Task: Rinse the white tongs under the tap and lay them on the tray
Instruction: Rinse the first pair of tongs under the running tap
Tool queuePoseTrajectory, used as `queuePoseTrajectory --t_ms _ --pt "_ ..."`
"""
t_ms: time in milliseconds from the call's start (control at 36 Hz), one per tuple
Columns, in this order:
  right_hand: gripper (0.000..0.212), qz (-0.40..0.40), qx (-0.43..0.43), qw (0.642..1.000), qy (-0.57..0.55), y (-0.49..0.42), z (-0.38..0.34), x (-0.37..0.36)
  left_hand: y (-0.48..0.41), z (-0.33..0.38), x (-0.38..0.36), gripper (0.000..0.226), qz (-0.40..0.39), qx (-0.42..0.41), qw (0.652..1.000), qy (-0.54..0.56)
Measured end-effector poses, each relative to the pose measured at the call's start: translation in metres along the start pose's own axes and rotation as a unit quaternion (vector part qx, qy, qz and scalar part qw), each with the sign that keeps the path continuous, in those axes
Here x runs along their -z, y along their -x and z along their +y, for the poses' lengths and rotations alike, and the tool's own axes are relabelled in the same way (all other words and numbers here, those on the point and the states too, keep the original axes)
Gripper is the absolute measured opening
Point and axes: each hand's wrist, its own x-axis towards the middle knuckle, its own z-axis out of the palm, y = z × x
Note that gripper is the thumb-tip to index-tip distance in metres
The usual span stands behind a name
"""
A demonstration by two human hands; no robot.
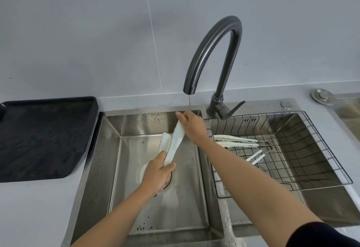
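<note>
White tongs [175,141] stand tilted over the left sink basin [111,168], jaws spread apart. My left hand [158,172] grips their lower end above the drain. My right hand [191,125] holds the tip of the upper jaw, directly under a thin stream of water that falls from the dark tap [214,51] onto the back of that hand. The black tray [44,139] lies on the counter to the left of the sink, with nothing on it.
A wire basket [311,149] sits in the right basin and holds more white tongs [237,142]. The tap lever [231,110] stands between the basins. Round metal fittings [321,95] are on the counter at the far right.
</note>
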Motion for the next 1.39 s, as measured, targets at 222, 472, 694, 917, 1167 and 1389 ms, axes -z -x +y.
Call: queuePoseTrajectory --t_ms 222,472,694,917,1167,1389 --pt "0.043 -0.050 -0.155 0.942 -0.293 -0.008 0.000 0.009 -0.004 -0.001 0.001 0.023 -0.032 0.019 0.999 0.039" --pt "0.014 -0.096 -0.033 0.965 -0.240 0.010 0.008 0.011 -0.008 0.011 0.000 0.013 -0.061 0.041 0.988 0.138" --pt "0.039 -0.017 -0.090 0.969 -0.231 0.000 0.005 0.018 -0.004 0.007 -0.005 0.020 -0.058 0.013 0.996 0.065" --pt "0.043 -0.116 -0.198 0.904 -0.361 0.010 -0.007 0.020 -0.018 0.002 -0.001 0.013 0.048 -0.061 0.993 -0.087" --pt "0.061 -0.142 -0.138 0.909 -0.366 0.031 -0.008 0.013 -0.032 0.009 -0.010 0.042 0.118 -0.144 0.931 -0.314" --pt "0.057 -0.149 -0.142 0.854 -0.479 0.024 0.003 0.016 -0.022 0.003 0.004 0.049 0.231 -0.296 0.892 -0.253"
